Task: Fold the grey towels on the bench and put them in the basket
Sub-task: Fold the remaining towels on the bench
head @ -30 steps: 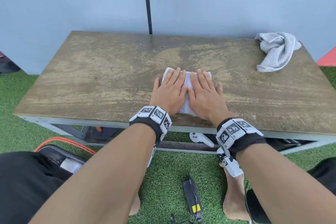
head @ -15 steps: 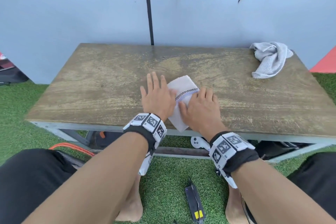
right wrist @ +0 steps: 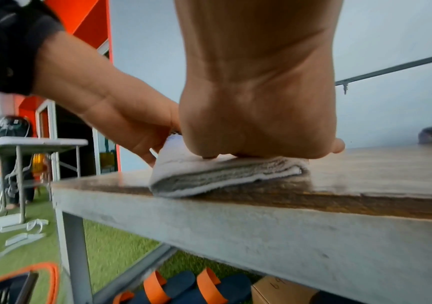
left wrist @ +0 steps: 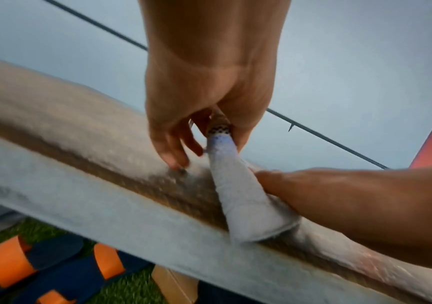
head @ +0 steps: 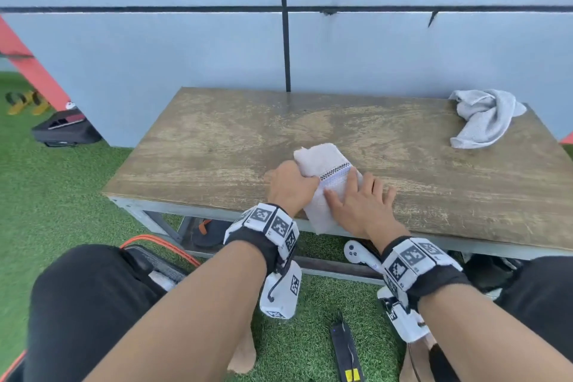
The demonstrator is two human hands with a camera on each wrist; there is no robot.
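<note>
Far left, on the green turf (head: 62, 189): black case (head: 63, 130) by the wall. Orange-strap sandals (right wrist: 183, 288) under the worktop (head: 217, 146).

Left hand (head: 290, 184) grips the left edge of the folded towel (head: 322, 161), fingers curled round it; the left wrist view shows the checkered band pinched between thumb and fingers (left wrist: 168, 144). Towel lies at the worktop's near edge, turned at an angle, near corner hanging just over the edge. In the right wrist view it sits in several flat layers on the wood.

Right hand (head: 361, 208) lies flat on the towel's near-right part, fingers straight, pressing down. Hands are close together, both on the same towel.

White controller (head: 356, 253) under the worktop, between the forearms.

Far right corner: second grey towel (head: 483, 118), crumpled, unfolded, well apart from the hands.

Basket not visible in any view.
</note>
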